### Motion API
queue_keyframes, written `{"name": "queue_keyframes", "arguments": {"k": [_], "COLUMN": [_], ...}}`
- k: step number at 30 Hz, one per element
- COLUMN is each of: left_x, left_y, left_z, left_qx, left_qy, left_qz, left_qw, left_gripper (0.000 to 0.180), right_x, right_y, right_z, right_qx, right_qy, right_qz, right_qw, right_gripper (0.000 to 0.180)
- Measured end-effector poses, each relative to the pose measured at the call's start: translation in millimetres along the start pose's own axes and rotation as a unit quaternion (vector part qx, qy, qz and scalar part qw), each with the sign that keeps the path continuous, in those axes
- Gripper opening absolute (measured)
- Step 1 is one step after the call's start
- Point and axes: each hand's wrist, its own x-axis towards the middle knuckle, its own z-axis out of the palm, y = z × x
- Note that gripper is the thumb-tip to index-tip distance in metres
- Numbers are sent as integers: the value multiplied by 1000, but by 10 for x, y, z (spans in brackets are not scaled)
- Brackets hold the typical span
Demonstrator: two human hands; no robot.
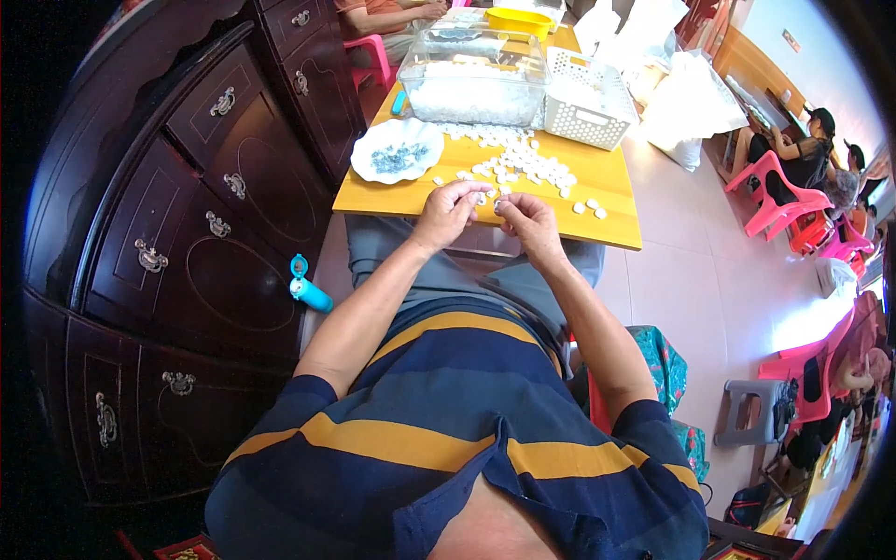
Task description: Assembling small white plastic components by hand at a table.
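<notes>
Just over the near edge of the yellow wooden table [392, 198], my two hands are close together, fingertips almost meeting. My left hand [450, 215] pinches a small white round piece [481, 198]. In the closed fingertips of my right hand [532, 226] is a tiny greyish piece [497, 207], too small to name. Many loose white round pieces [523, 163] lie scattered on the tabletop beyond my fingers. To the left of them stands a white scalloped dish [362, 157] with small blue-grey bits in it.
A clear plastic bin [420, 101] of white pieces, a white perforated basket [583, 121] and a yellow basin [518, 21] stand farther back. Dark cabinets [187, 243] line the left, beside a turquoise bottle [315, 297]. Other people sit on pink chairs [775, 191] nearby.
</notes>
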Motion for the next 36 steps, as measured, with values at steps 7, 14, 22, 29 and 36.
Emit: {"name": "queue_keyframes", "arguments": {"k": [7,14,22,29,36], "left_x": [11,13,12,4,-1], "left_y": [-30,-35,-62,-50,-34], "left_z": [-6,-9,-11,-7,21], "left_qx": [-11,16,21,20,49], "left_qy": [4,-3,1,-2,-2], "left_qz": [4,17,24,20,32], "left_qw": [1000,1000,999,1000,998], "left_gripper": [14,15,16,15,13], "right_x": [0,1,-13,-8,2], "right_y": [-10,2,-18,-7,22], "right_z": [6,1,14,9,2], "right_qx": [-23,-45,-68,-68,-76], "right_qy": [-3,-1,3,0,-8], "right_qz": [1,-1,3,2,7], "right_qw": [1000,999,998,998,997], "right_gripper": [16,19,20,20,18]}}
